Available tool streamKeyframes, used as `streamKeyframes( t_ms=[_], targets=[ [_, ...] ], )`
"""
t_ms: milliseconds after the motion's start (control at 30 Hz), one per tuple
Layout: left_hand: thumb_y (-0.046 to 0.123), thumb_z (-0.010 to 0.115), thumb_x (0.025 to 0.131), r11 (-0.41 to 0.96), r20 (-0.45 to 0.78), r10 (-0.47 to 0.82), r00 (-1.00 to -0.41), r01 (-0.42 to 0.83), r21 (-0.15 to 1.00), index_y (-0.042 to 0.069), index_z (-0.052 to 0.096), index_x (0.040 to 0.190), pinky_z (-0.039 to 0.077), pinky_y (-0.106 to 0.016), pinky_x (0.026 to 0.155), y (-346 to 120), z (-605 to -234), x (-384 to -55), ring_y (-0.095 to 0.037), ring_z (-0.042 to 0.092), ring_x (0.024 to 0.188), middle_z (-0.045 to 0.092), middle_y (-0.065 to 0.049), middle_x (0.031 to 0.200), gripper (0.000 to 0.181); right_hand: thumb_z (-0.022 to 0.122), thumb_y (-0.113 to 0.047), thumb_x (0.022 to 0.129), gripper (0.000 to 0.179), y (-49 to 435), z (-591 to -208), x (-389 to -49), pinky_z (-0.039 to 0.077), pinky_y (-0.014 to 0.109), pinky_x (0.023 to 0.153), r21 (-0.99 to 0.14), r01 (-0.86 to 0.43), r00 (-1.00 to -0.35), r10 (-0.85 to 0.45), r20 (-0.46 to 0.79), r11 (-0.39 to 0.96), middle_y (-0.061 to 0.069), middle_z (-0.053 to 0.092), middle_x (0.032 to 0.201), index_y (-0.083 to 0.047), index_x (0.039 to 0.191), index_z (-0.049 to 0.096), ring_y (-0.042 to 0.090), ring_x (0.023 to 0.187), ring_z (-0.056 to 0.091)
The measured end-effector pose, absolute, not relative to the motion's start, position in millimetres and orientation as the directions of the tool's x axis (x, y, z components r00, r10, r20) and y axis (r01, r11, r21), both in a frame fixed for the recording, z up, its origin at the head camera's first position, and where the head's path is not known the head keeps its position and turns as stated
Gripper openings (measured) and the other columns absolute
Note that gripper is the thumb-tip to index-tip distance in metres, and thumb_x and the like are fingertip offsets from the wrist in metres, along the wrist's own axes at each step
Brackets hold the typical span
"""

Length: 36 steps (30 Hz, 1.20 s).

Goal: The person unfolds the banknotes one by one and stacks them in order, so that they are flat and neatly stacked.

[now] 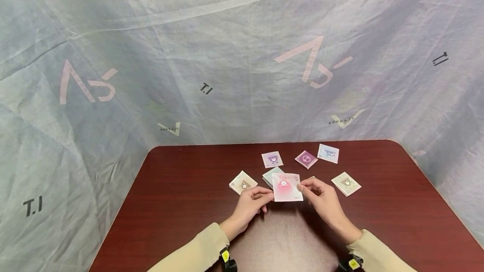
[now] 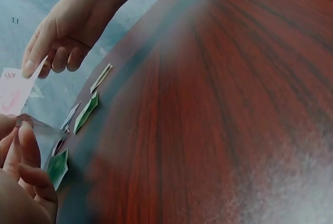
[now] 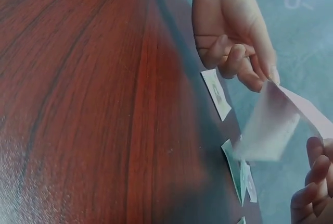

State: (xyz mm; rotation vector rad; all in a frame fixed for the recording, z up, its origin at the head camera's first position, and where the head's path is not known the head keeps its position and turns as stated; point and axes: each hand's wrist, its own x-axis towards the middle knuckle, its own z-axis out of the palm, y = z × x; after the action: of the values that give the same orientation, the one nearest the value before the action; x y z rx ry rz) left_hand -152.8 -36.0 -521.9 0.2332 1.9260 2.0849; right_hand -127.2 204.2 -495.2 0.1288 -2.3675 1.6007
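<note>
Currently both hands are clamped on one pink note [image 1: 287, 192], marked 100, which they hold up off the desk [image 1: 177, 209] with its printed face toward the head camera. The left hand [image 1: 247, 207] pinches its left edge, thumb on top, while the right hand [image 1: 324, 200] pinches the right edge. In the right wrist view a pale sheet [image 3: 268, 130] hangs from the left hand's pinch; whether it is separate from the pink note, I cannot tell.

Just behind the held note, partly covered by it, lies a teal stack [image 1: 269, 175]. A brown stack [image 1: 242, 180] sits near the left hand, and an olive stack [image 1: 346, 184] lies to the right of the right hand. Farther back are a purple note [image 1: 272, 159], a plum piece [image 1: 306, 160] and a blue note [image 1: 328, 153]. A printed grey cloth [image 1: 234, 58] hangs behind the desk.
</note>
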Motion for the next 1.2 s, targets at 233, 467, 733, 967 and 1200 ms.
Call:
streamKeyframes(
  t_ms=[233,467,733,967,1200],
  targets=[
    [0.016,0.072,0.098,-0.058,-0.094,0.287,-0.953,-0.115,0.992,-0.004,0.073,0.122,0.038,-0.018,0.050,-43,-526,-162,-0.002,0.054,0.053,0.077,-0.020,0.107,0.031,0.076,-0.011,0.095,0.005,206,-489,-126,0.041,0.026,0.045,-0.929,-0.196,-0.974,0.049,0.221,0.313,-0.002,0.058,0.062,-0.006,0.097,0.074,0.006,0.051,0.049],
    [0.015,0.068,0.101,-0.074,-0.122,0.292,-0.948,-0.150,0.986,-0.007,0.068,0.130,0.039,-0.017,0.050,-45,-527,-169,0.000,0.052,0.050,0.073,-0.025,0.115,0.036,0.073,-0.009,0.097,0.006,209,-482,-124,0.041,0.027,0.044,-0.949,-0.209,-0.977,-0.022,0.210,0.234,0.002,0.053,0.059,-0.003,0.099,0.072,0.006,0.050,0.048],
    [0.013,0.063,0.102,-0.028,-0.166,0.345,-0.924,-0.187,0.982,-0.011,0.066,0.128,0.041,-0.017,0.050,-37,-529,-167,-0.001,0.051,0.049,0.069,-0.008,0.087,0.035,0.072,-0.007,0.097,0.007,210,-480,-122,0.041,0.030,0.044,-0.954,-0.216,-0.976,-0.042,0.211,0.208,0.002,0.052,0.057,-0.001,0.100,0.071,0.008,0.049,0.046],
    [0.012,0.064,0.101,-0.060,-0.182,0.310,-0.933,-0.211,0.976,-0.011,0.067,0.125,0.042,-0.017,0.050,-36,-526,-164,-0.001,0.050,0.048,0.072,-0.007,0.089,0.033,0.072,-0.007,0.097,0.007,211,-481,-121,0.042,0.029,0.045,-0.958,-0.201,-0.979,-0.030,0.199,0.204,0.002,0.054,0.058,-0.001,0.099,0.071,0.007,0.049,0.048],
    [0.011,0.068,0.099,-0.079,-0.189,0.280,-0.941,-0.219,0.972,-0.011,0.068,0.125,0.041,-0.016,0.050,-43,-523,-163,-0.001,0.049,0.047,0.068,0.001,0.075,0.034,0.073,-0.008,0.097,0.007,215,-482,-123,0.042,0.026,0.046,-0.961,-0.173,-0.984,0.011,0.180,0.215,-0.001,0.054,0.060,-0.001,0.099,0.072,0.007,0.050,0.048]
  ],
)
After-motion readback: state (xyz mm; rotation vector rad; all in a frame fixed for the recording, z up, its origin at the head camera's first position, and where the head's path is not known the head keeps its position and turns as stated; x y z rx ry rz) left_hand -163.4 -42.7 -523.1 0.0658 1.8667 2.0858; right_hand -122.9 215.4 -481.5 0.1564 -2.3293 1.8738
